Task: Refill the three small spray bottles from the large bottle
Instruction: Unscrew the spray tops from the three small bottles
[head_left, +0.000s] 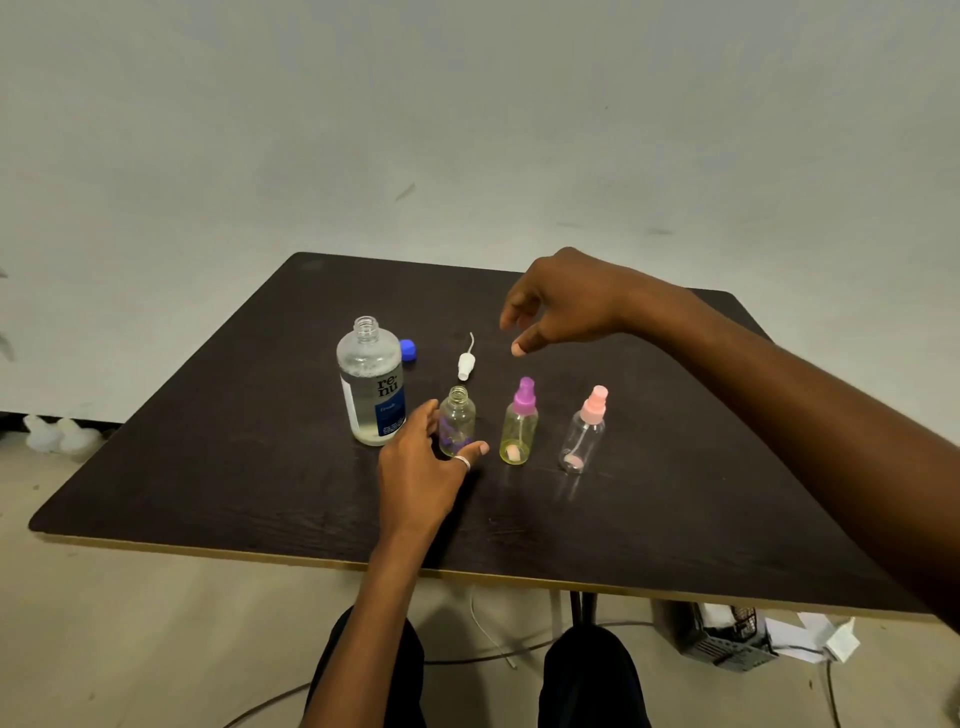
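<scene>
knees (374, 675) sit below the worktop (234, 467). left hand (421, 473) curls fingers (428, 413) and thumb round the uncapped small bottle (458, 415), just right of the open large bottle (370, 395). right hand (563, 306) hovers beyond, fingers loosely curled, empty, near the white spray head (466, 364). purple-capped bottle (519, 431) and pink-capped bottle (584, 431) stand rightward.

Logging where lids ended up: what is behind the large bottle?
A blue cap lies on the table behind the large bottle; the bottle covers its left part.
</scene>
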